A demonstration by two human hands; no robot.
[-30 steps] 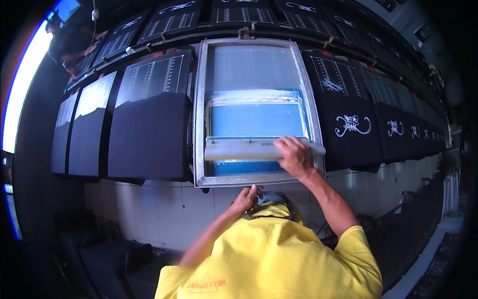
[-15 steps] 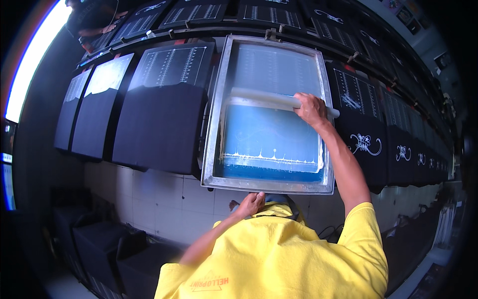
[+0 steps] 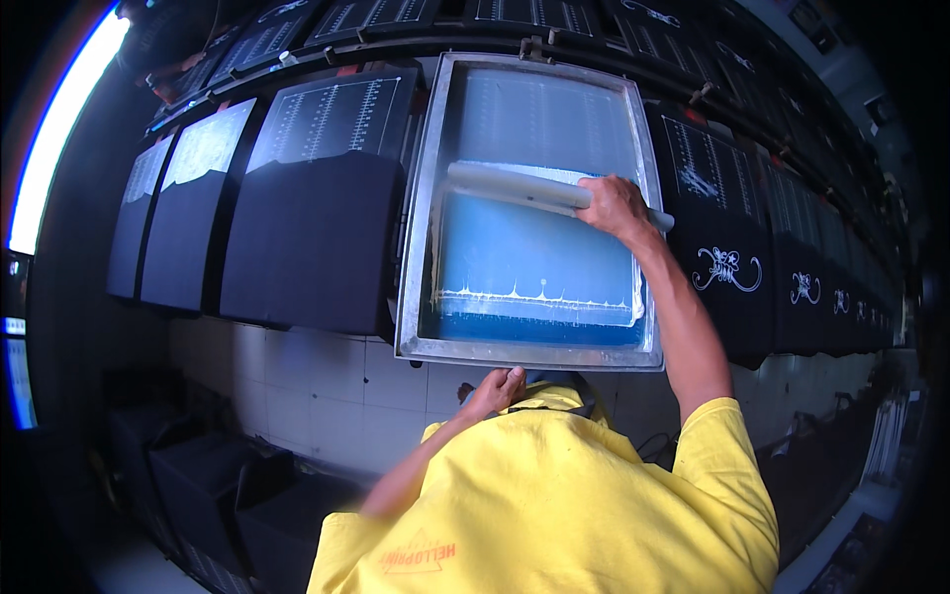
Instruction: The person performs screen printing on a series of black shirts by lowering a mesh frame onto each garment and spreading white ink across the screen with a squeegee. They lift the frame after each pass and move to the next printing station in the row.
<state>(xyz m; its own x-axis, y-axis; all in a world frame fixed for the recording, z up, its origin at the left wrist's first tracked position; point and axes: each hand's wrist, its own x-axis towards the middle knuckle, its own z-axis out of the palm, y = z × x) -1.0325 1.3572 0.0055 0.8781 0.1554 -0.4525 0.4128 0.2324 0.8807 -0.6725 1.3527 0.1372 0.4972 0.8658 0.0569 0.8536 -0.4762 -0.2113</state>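
Observation:
A metal-framed printing screen [image 3: 412, 287] with blue mesh lies in front of me over a dark board. My right hand [image 3: 614, 206] is closed around the right part of a long pale squeegee [image 3: 510, 184], which lies slightly slanted across the mesh. White ink [image 3: 544, 171] shows along its far side. A jagged white line of ink [image 3: 534, 295] crosses the near part of the mesh. At the frame's near edge, my left hand [image 3: 498, 389] is curled with its thumb against the metal; its other fingers are partly hidden.
Dark cloth-covered boards [image 3: 307, 238] stand close on the left. A black cloth with a white floral print [image 3: 727, 269] lies right of the screen. A rail [image 3: 396, 42] runs behind, with another row of boards beyond. A person's arm [image 3: 183, 74] shows at far left.
The squeegee has shifted a little toward me relative to the frame and tipped, showing white ink along its far side. The whole view has moved slightly; my left hand stays at the frame edge.

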